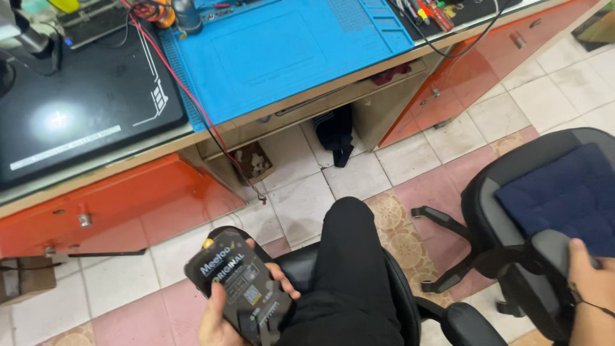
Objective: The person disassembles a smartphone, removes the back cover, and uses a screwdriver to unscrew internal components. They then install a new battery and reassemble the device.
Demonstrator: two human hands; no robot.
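The person sits on a black office chair (410,301), one black-trousered knee (349,221) pointing toward the bench (307,106). The left hand (227,317) holds a dark flat package (240,285), with pale lettering and a small square label, just left of that knee and low over the tiled floor (301,205). The thumb lies across the front of the package and the fingers (282,282) curl round its right edge, so the grip is closed on it. The right hand (589,275) rests on the near edge of a second chair (512,256), well to the right of the knee; its fingers lie flat over the grey rim, beside a dark blue cushion (564,198), holding nothing that I can make out.

On the bench beyond the knee lies a blue work mat (288,48), with a black mat (77,109) to its left and a red wire (192,96) trailing down over the edge.

My judgement: to handle the package well, keep the thumb pressed flat on its face and the fingers wrapped firmly, since it hangs over hard tile with nothing beneath.
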